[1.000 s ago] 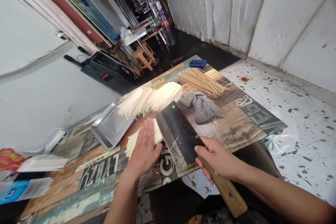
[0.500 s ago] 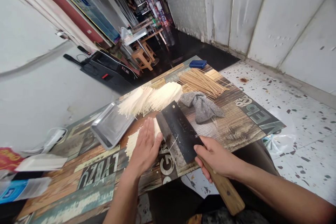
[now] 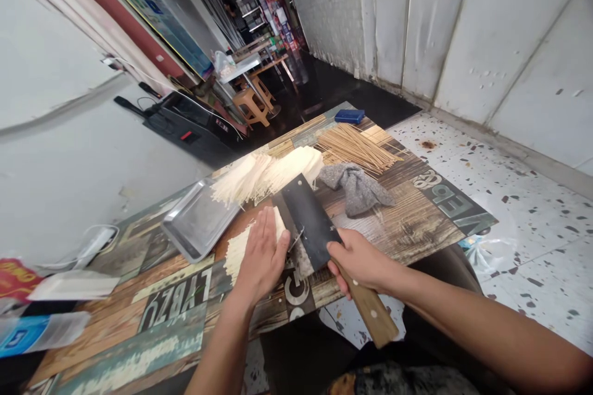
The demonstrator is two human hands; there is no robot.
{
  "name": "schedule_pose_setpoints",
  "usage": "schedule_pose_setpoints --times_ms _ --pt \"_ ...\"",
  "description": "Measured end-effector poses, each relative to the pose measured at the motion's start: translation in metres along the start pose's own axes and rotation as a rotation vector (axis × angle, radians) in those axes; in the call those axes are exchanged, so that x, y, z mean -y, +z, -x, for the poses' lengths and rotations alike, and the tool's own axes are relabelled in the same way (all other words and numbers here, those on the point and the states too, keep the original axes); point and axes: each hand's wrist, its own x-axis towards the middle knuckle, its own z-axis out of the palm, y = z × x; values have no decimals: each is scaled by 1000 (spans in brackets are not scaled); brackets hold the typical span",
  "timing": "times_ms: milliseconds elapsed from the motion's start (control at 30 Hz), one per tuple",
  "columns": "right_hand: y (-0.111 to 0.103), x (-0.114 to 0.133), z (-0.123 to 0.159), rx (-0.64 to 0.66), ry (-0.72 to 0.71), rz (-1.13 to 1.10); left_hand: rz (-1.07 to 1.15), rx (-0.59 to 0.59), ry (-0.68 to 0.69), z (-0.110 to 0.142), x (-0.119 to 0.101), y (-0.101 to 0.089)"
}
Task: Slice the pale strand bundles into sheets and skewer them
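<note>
My left hand [image 3: 265, 253] lies flat with its fingers stretched out, pressing on a pale flattened bunch [image 3: 235, 253] that looks like enoki mushrooms. Part of that bunch is hidden under the palm. In my right hand [image 3: 356, 259] is the wooden handle of a cleaver [image 3: 311, 219] with a wide dark blade. The blade slants just right of my left fingers, its edge close to the bunch; whether it touches cannot be made out. Beyond both hands lie more fanned-out pale bunches [image 3: 294, 170], apparently enoki too.
Left of the bunches sits a metal tray [image 3: 183, 228]. A grey cloth [image 3: 359, 188] lies beyond the cleaver, near a pile of thin wooden skewers [image 3: 356, 148] and a blue box [image 3: 349, 116]. A plastic bottle [image 3: 55, 330] is at the table's [image 3: 180, 296] near left.
The cleaver and my right hand have shifted left and slightly away from me, and the blade looks narrower, more tilted. My left hand stays on the bunch, nudged slightly right.
</note>
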Motion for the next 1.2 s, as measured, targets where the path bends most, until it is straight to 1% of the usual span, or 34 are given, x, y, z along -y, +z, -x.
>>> schedule_pose_setpoints --times_ms 67,167,267,400,567,733,867,933,1000,1100,1167,1200 --pt "3 -3 0 -6 -10 23 5 -19 3 0 1 1" --pt "7 -14 3 -8 -64 70 7 -40 40 0 2 3" --pt "13 -18 -4 -14 -89 87 16 -49 39 0 3 5" --pt "21 -15 -16 -24 -67 77 26 -44 -18 -1 4 7" --pt "29 -19 -14 -11 -80 67 36 -84 17 -3 5 7" --pt "44 -9 -30 -20 -48 53 52 -107 -28 -8 8 5" --pt "49 -18 -20 1 -38 63 69 -117 -15 -7 10 5" --pt "50 -21 -19 7 -24 60 68 -111 -32 -8 11 5" --pt "54 -18 -23 13 -3 55 65 -100 -58 -10 11 4" --pt "60 -6 -27 23 -2 44 70 -76 -78 -8 7 0" --pt "64 4 -20 36 -25 45 82 -88 -83 -3 2 -7" --pt "65 10 -14 53 -46 60 88 -114 -89 1 0 -13"
